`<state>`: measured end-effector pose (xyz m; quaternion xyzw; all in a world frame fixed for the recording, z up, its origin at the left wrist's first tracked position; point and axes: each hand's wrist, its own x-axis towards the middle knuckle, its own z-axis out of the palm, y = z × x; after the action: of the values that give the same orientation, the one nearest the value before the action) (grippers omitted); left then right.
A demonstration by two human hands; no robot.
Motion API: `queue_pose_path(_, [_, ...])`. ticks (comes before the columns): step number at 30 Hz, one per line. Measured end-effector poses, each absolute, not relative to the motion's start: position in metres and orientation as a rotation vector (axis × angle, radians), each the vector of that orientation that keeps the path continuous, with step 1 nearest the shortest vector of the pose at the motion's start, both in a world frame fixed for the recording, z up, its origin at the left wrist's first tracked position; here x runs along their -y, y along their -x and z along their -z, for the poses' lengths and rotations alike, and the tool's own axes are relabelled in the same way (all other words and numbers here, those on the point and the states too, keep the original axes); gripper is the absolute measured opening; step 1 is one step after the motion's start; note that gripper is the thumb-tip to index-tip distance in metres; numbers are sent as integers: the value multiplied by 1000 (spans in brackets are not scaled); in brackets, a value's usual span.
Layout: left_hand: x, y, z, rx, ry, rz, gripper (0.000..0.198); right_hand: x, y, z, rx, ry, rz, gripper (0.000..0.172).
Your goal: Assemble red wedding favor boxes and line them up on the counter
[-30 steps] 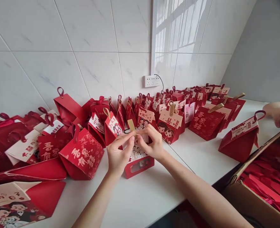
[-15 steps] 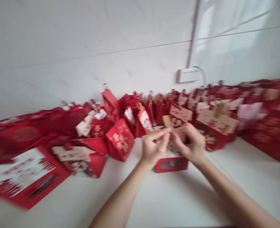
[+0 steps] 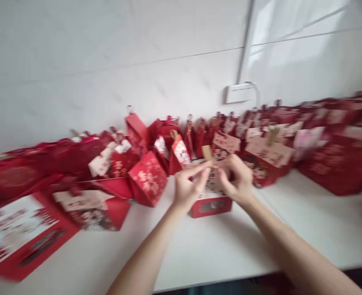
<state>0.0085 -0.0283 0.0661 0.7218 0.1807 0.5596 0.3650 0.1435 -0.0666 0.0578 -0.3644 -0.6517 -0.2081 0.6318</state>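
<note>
The slender bare left forearm [image 3: 154, 246] and slender bare right forearm [image 3: 291, 241] were extended forward, angled inward. The bare left hand [image 3: 187, 186] and bare right hand [image 3: 238, 178] were held near each other, each closed in a pinch.

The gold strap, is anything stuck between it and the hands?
Nothing that I can see: the left hand and right hand both pinch the gold strap near its lower end, by the windowed red box.
</note>
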Motion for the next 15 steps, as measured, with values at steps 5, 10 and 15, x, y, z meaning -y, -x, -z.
queue_pose_path(5, [16, -12, -61, -524, -1940, -1516, 19, 61, -146, -56, 1452, 868, 439, 7])
queue_pose_path(10, [18, -9, -63, -570, -1943, -1517, 20, 61, -144, -55, 1469, 853, 431, 8])
queue_pose_path(15, [18, -9, -63, -568, -1959, -1518, 20, 61, -145, -54, 1465, 841, 428, 4])
